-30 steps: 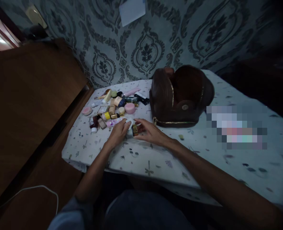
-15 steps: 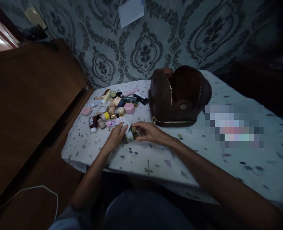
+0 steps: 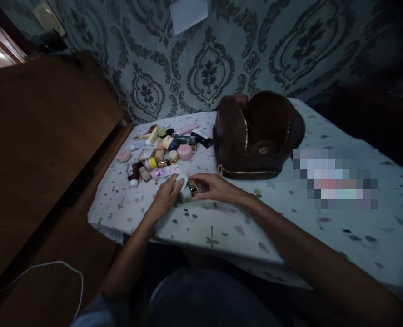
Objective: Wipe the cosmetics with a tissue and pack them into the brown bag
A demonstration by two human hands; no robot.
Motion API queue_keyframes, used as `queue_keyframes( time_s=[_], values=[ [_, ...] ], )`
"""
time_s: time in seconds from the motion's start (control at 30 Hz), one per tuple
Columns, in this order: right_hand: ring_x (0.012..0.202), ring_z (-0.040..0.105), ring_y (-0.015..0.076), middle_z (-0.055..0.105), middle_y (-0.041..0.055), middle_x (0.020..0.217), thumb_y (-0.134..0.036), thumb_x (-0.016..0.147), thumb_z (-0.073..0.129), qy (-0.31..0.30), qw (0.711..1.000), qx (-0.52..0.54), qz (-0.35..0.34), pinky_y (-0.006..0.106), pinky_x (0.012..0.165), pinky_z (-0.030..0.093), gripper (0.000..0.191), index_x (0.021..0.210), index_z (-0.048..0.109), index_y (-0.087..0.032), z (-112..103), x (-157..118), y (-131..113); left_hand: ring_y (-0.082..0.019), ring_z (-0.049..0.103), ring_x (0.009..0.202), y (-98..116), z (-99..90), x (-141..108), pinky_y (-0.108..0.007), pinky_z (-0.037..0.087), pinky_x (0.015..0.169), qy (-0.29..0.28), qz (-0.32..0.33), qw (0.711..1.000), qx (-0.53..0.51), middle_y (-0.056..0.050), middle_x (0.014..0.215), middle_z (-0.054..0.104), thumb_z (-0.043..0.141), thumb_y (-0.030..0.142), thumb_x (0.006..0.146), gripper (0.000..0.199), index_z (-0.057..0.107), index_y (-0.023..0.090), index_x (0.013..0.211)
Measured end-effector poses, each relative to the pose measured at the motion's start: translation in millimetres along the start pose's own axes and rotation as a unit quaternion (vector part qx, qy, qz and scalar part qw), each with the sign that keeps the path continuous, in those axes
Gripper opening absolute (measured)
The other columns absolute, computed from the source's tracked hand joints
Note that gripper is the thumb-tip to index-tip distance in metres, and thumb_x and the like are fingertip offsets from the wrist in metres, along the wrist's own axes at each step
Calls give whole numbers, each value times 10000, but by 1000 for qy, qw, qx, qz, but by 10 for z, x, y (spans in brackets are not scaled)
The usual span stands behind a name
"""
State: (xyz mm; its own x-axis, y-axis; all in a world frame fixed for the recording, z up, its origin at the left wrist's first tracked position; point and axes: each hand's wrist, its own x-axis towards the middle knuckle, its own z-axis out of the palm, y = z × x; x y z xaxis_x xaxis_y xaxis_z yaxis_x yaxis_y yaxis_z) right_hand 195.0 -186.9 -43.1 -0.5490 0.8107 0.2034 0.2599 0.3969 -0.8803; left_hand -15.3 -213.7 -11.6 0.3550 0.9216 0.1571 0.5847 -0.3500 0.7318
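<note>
My left hand [image 3: 167, 195] is closed on a thin white tissue or wipe [image 3: 183, 182], its thumb pressed on top. Just to its right, my right hand [image 3: 212, 187] grips a small bottle with a shiny gold cap [image 3: 193, 186]. The tissue lies against the bottle's left side; fingers and tissue hide much of the bottle. Behind my hands lie a white-and-pink tube [image 3: 166, 171], a pink round jar [image 3: 185, 152], a yellow-capped bottle [image 3: 151, 163] and a dark red bottle with a white cap [image 3: 132, 174].
A brown leather bag [image 3: 231, 136] stands unzipped at the back, right of several cosmetics. A blurred-out patch [image 3: 337, 177] covers something on the right of the patterned tablecloth [image 3: 215, 231]. A wooden panel [image 3: 44, 136] borders the table's left, and a white cable [image 3: 61, 262] hangs below.
Both hands stay close together at almost the same place. The white tissue between them has shifted slightly against the gold-capped bottle. The view has moved a little.
</note>
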Motion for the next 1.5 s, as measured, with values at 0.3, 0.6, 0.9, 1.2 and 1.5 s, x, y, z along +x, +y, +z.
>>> queue_keyframes(
  time_s=[0.3, 0.6, 0.9, 1.2, 1.5],
  values=[
    [980, 617, 219, 631, 82, 1241, -424, 666, 817, -37, 999, 11, -28, 349, 846, 511, 711, 1313, 591, -235, -68, -29, -44, -154, 500, 711, 14, 2, -155, -263, 388, 658, 10, -17, 1000, -22, 2, 777, 559, 344, 470, 998, 344, 537, 194, 931],
    [1216, 554, 330, 588, 127, 1332, -553, 656, 801, -37, 997, -74, -1, 486, 1020, 442, 835, 1375, 532, -226, 42, -50, -170, -192, 552, 904, 62, -15, -175, -304, 423, 832, 38, 42, 998, 41, -49, 928, 590, 403, 376, 996, 284, 608, 181, 971],
    [735, 575, 192, 647, 53, 867, -572, 663, 779, -89, 990, -92, 51, 308, 655, 463, 786, 1289, 598, -133, -50, -43, -266, -153, 478, 744, -26, -64, -101, -277, 382, 719, -20, 31, 999, -39, 0, 753, 473, 408, 446, 971, 368, 472, 189, 715],
    [648, 555, 140, 606, -8, 784, -527, 613, 833, -84, 995, -45, -12, 262, 620, 452, 644, 1120, 633, -184, -27, -44, -182, -146, 453, 698, -105, -49, -189, -265, 358, 658, -6, -29, 998, -64, 16, 711, 473, 423, 467, 948, 363, 513, 180, 745],
    [973, 618, 246, 614, 97, 1146, -467, 721, 782, -25, 991, -98, -90, 354, 839, 503, 586, 1203, 597, -189, 6, -30, -141, -213, 538, 953, 185, -146, -200, -325, 403, 867, 11, 53, 995, 83, -71, 961, 606, 420, 353, 987, 277, 626, 171, 1020]
  ],
)
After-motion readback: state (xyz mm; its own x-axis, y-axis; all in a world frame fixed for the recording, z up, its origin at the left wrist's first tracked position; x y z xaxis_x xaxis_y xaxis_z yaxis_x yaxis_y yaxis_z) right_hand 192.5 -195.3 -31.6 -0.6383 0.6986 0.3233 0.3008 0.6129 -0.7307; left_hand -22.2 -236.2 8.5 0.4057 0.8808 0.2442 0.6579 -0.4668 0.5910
